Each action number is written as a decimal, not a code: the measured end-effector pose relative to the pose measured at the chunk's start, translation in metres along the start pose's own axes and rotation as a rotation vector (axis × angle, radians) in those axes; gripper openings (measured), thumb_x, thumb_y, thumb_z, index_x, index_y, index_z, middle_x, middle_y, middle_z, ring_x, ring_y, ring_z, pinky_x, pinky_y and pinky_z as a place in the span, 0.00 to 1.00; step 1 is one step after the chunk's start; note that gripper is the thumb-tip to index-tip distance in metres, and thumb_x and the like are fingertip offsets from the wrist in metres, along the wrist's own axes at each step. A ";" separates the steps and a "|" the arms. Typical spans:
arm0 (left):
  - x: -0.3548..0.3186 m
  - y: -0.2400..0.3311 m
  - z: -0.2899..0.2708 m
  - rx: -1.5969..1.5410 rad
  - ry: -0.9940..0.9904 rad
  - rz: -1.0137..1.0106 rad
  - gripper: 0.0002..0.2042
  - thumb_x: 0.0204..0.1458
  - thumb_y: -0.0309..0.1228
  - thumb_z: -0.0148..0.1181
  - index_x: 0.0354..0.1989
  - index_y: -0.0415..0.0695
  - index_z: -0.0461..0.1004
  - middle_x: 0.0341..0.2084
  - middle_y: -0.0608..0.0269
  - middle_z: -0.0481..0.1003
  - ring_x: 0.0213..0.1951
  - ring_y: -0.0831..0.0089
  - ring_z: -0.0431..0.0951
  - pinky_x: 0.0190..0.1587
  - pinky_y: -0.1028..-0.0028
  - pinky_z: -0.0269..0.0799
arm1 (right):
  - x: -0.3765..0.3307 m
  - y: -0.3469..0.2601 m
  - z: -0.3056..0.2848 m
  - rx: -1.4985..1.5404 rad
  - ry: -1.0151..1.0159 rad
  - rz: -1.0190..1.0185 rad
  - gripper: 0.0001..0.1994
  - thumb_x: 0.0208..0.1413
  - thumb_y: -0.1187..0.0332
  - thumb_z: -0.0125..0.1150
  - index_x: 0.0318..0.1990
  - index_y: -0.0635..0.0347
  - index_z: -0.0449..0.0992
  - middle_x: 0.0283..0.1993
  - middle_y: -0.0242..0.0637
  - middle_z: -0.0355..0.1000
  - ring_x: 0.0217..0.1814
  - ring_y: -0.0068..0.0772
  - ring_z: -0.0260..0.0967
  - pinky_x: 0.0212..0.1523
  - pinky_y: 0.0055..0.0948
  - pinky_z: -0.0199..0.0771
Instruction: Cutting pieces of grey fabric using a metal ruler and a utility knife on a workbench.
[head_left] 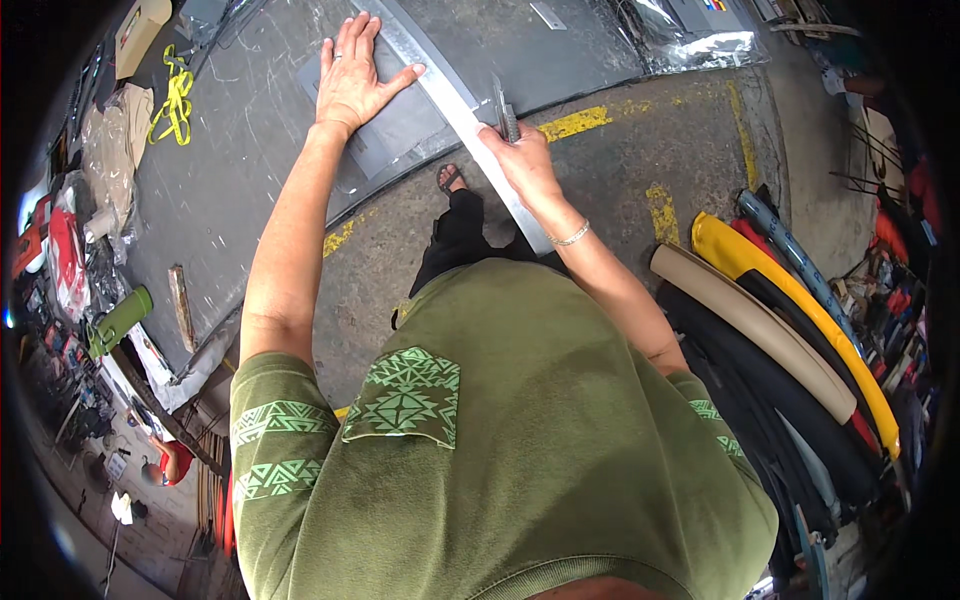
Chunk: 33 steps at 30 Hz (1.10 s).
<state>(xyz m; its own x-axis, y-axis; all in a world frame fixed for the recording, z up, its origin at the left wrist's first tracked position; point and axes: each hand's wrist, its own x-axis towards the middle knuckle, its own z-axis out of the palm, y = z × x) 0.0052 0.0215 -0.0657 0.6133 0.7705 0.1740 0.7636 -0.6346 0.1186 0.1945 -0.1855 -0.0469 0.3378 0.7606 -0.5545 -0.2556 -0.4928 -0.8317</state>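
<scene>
Metal straightedge (450, 100); head view: slanting between both grips over grey sheet (395, 135), near end past table (215, 180) edge; left hand (350, 92) spread flat, grasping nothing, thumb on metal; right hand (522, 162) clenched around knife-like tool (507, 118); yellow strap (177, 103) left of left grip; tan roll (755, 330) right of right grip.

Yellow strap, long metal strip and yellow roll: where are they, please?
Yellow strap (177, 101), head view: its tangled middle.
Long metal strip (457, 115), head view: its flat face.
Yellow roll (812, 308), head view: its long side.
</scene>
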 end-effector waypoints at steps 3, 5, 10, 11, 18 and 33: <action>-0.001 0.000 0.000 -0.007 0.001 0.000 0.53 0.48 0.71 0.59 0.74 0.45 0.56 0.76 0.57 0.54 0.78 0.61 0.48 0.78 0.50 0.38 | 0.000 -0.001 -0.001 -0.009 0.001 0.000 0.13 0.57 0.62 0.71 0.31 0.64 0.79 0.25 0.25 0.71 0.28 0.16 0.63 0.29 0.27 0.67; -0.001 0.000 0.000 -0.011 0.002 -0.001 0.52 0.48 0.71 0.59 0.74 0.45 0.57 0.76 0.57 0.54 0.78 0.61 0.48 0.78 0.50 0.38 | 0.000 0.000 -0.001 -0.021 0.000 0.005 0.13 0.57 0.62 0.71 0.31 0.64 0.79 0.25 0.25 0.72 0.28 0.16 0.63 0.29 0.27 0.67; -0.005 -0.001 -0.004 -0.013 0.009 -0.022 0.52 0.48 0.71 0.59 0.74 0.45 0.57 0.75 0.56 0.54 0.78 0.60 0.48 0.78 0.50 0.37 | -0.001 0.001 0.003 0.015 -0.002 0.014 0.13 0.56 0.62 0.72 0.32 0.65 0.80 0.26 0.25 0.72 0.28 0.16 0.64 0.29 0.26 0.67; -0.001 0.005 -0.011 -0.018 0.007 -0.017 0.52 0.48 0.71 0.59 0.74 0.45 0.57 0.75 0.56 0.54 0.78 0.60 0.48 0.78 0.50 0.37 | 0.000 0.001 0.002 0.016 0.006 0.016 0.13 0.56 0.62 0.72 0.32 0.65 0.80 0.26 0.25 0.72 0.28 0.16 0.64 0.29 0.26 0.67; 0.000 0.008 -0.016 -0.068 -0.069 -0.054 0.52 0.46 0.64 0.64 0.73 0.40 0.56 0.74 0.49 0.55 0.77 0.55 0.48 0.78 0.49 0.38 | -0.003 -0.002 0.001 0.017 -0.002 0.020 0.14 0.56 0.61 0.72 0.31 0.65 0.79 0.26 0.25 0.72 0.28 0.16 0.64 0.29 0.26 0.67; -0.002 0.001 -0.001 -0.020 0.021 0.004 0.53 0.48 0.72 0.59 0.73 0.41 0.58 0.74 0.53 0.56 0.77 0.58 0.49 0.78 0.49 0.38 | 0.013 0.027 0.000 -0.095 0.046 -0.113 0.16 0.58 0.62 0.72 0.24 0.59 0.74 0.23 0.20 0.66 0.26 0.13 0.57 0.26 0.24 0.61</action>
<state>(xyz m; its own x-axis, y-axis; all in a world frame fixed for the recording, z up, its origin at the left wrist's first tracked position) 0.0043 0.0193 -0.0645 0.6121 0.7664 0.1949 0.7566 -0.6392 0.1375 0.1914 -0.1891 -0.0767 0.4011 0.7944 -0.4561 -0.1278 -0.4445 -0.8866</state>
